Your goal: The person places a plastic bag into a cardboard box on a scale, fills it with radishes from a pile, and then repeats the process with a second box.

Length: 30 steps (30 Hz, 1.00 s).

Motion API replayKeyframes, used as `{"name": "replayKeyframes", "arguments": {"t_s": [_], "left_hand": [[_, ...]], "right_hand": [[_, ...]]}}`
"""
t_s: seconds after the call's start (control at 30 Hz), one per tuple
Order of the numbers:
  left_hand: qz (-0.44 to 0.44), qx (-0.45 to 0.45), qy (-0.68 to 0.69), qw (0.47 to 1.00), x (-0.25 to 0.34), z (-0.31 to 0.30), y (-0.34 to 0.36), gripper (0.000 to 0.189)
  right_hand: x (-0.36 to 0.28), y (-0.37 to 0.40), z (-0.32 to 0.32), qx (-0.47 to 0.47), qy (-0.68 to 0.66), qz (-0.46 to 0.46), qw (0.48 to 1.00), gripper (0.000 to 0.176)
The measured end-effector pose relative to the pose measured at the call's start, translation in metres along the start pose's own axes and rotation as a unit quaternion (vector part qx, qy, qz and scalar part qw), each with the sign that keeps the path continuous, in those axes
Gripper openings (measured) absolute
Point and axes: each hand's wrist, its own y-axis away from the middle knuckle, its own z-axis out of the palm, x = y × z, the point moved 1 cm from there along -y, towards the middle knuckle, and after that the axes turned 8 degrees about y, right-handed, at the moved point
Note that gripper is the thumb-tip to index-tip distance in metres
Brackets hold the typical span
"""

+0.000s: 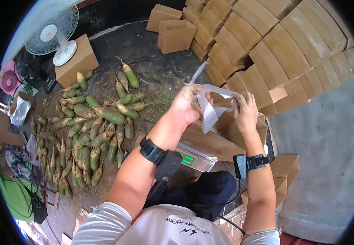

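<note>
My left hand [186,105] has its fingers closed on a thin, whitish plastic strip [211,114], one end of which sticks up past the wrist. Across from it, my right hand [245,111] pinches the other side, so the plastic forms a loose loop between the hands. Below them an open cardboard box [209,143] rests on a digital scale [195,158] with green lit digits. Part of the box's inside is hidden by my hands and the plastic.
A heap of green radishes [91,139] with soil on them covers the floor at left. Stacked cardboard boxes [275,53] rise at the upper right. A white fan [54,32] stands on a carton [81,61]. Another open carton [281,179] sits by my right forearm.
</note>
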Motion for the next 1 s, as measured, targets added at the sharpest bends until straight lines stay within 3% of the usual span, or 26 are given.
{"name": "replayKeyframes", "arguments": {"t_s": [0.1,0.13,0.2,0.27,0.4,0.43,0.53,0.6,0.77,0.87,1.0], "left_hand": [[0.003,0.017,-0.031,0.999,0.009,0.023,0.02,0.02],[0.055,0.025,-0.02,0.998,0.009,0.033,0.029,0.02],[0.068,-0.029,0.04,0.996,0.021,0.034,0.03,0.017],[0.196,-0.007,0.039,0.98,0.037,0.028,0.022,0.012],[0.286,-0.102,0.19,0.934,0.062,0.03,0.023,0.018],[0.313,-0.048,0.175,0.932,0.064,0.028,0.021,0.015],[0.312,0.089,0.08,0.942,0.053,0.018,0.021,0.012],[0.266,0.112,0.024,0.957,0.039,0.016,0.016,0.021],[0.206,0.092,-0.047,0.973,0.009,0.009,0.015,0.021],[0.207,0.089,-0.183,0.957,-0.012,0.025,0.022,0.02],[0.173,-0.016,-0.257,0.951,-0.017,0.024,0.021,0.022]], "right_hand": [[0.008,0.004,0.005,-0.024,-0.018,0.04,0.999,0.012],[0.011,0.007,0.007,-0.04,-0.025,0.059,0.997,0.01],[0.012,0.005,0.005,-0.071,-0.024,0.074,0.994,0.011],[0.013,0.003,0.004,-0.096,-0.052,0.1,0.989,0.013],[0.01,-0.01,0.004,-0.15,-0.191,0.18,0.953,0.018],[0.007,-0.015,0.002,-0.167,-0.232,0.2,0.937,0.019],[-0.003,-0.034,0.001,-0.184,-0.272,0.25,0.911,0.021],[-0.009,-0.045,0.001,-0.17,-0.277,0.242,0.914,0.021],[-0.022,-0.069,-0.002,-0.153,-0.306,0.24,0.909,0.016],[-0.031,-0.077,-0.004,-0.152,-0.316,0.234,0.907,0.012],[-0.046,-0.081,-0.013,-0.164,-0.302,0.211,0.915,0.013]]}}
